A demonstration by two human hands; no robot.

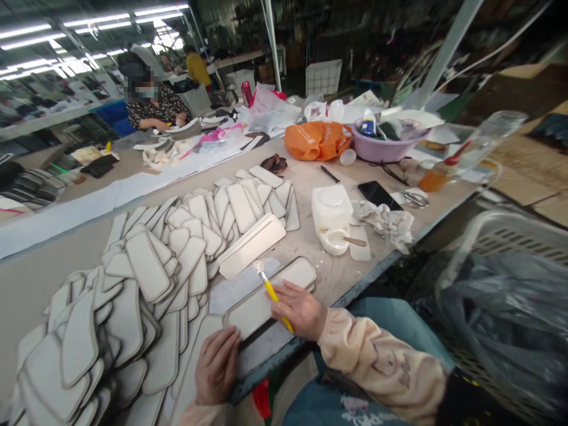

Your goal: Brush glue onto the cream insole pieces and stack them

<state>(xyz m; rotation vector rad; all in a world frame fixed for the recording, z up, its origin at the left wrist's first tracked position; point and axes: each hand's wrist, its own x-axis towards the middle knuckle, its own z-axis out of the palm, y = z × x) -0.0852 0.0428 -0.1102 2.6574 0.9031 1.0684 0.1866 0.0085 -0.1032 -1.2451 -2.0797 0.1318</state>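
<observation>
A small brush (268, 286) with a yellow handle is in my right hand (300, 309), its pale tip pointing away from me. The brush lies across a long whitish panel (252, 313) with rounded corners and a dark edge, near the table's front edge. My left hand (217, 364) grips the left end of this panel, fingers bent and close together. Just beyond the brush tip lie flat cream strips (252, 245), one on another. To the left spreads a large heap of similar rounded panels (151, 266).
Right of the panels stands a white plastic container (332, 207) with a stick in its opening. Near it are a phone (379, 195), crumpled paper (390, 223), an orange bag (316, 141) and a purple basin (385, 149). A grey crate (470, 236) stands at right. A co-worker (157, 106) sits across.
</observation>
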